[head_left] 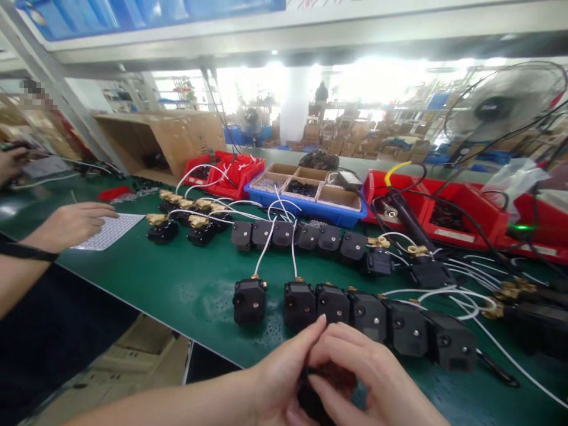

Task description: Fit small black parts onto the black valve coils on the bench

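My left hand [284,373] and my right hand [359,373] are pressed together at the near edge of the green bench [177,284], fingers curled round a small black part [317,393] that is mostly hidden between them. Just beyond my fingertips stands a row of black valve blocks [368,316] with brass fittings and white wires. One block [249,300] stands apart at the left end. A second row of black blocks [306,235] lies further back.
A blue tray [306,204] with cardboard compartments and red bins [448,216] line the back. A co-worker's hand [73,222] rests on a white sheet [110,229] at the left. A fan [501,109] stands at the far right. Cables cross the right side.
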Tool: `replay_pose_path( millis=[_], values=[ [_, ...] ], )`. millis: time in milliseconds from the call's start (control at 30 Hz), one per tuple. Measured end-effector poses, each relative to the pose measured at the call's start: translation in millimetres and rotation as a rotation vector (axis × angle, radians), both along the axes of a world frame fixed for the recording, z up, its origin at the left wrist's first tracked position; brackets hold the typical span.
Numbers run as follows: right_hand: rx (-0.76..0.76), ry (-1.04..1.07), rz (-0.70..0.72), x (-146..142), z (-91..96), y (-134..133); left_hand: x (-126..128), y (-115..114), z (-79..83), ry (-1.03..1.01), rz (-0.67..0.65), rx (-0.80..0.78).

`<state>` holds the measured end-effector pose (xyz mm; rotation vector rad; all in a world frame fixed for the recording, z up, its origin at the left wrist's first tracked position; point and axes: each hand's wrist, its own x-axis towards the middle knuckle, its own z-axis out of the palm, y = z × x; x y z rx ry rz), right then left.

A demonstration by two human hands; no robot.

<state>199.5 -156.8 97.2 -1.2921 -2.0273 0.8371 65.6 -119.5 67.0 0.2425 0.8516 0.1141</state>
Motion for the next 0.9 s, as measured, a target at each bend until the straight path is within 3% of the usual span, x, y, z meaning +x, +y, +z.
replay_pose_path(
  millis=[100,200,300,367,433,500,633,767,900],
  values=[
    [-0.032,0.117,-0.201,17,-1.9,-9,-8,0,8.3,-0.061,-0.087,0.236],
    [-0.117,0.166,-0.329,31,-14.6,-22,-23,14,29.6,0.013,-0.08,0.683],
    [-0.175,0.034,-0.304,31,-36.4,-32,-36,53,53.9,0.254,-0.123,1.195],
    [-0.16,-0.088,-0.323,25,-50.9,-36,-39,87,63.7,0.406,-0.245,1.547],
    [-0.18,-0.188,-0.375,19,-60.9,-38,-34,120,66.0,0.464,-0.46,1.777],
    [-0.231,-0.232,-0.411,15,-65.0,-38,-25,145,62.9,0.412,-0.67,1.851],
    [-0.207,-0.204,-0.473,15,-64.8,-38,-3,174,54.2,0.162,-0.981,1.759],
    [-0.106,-0.24,-0.435,9,-68.9,-38,14,182,48.6,-0.021,-1.153,1.623],
    [0.0,-0.275,-0.38,2,-72.9,-35,21,186,41.7,-0.103,-1.228,1.526]
  ],
)
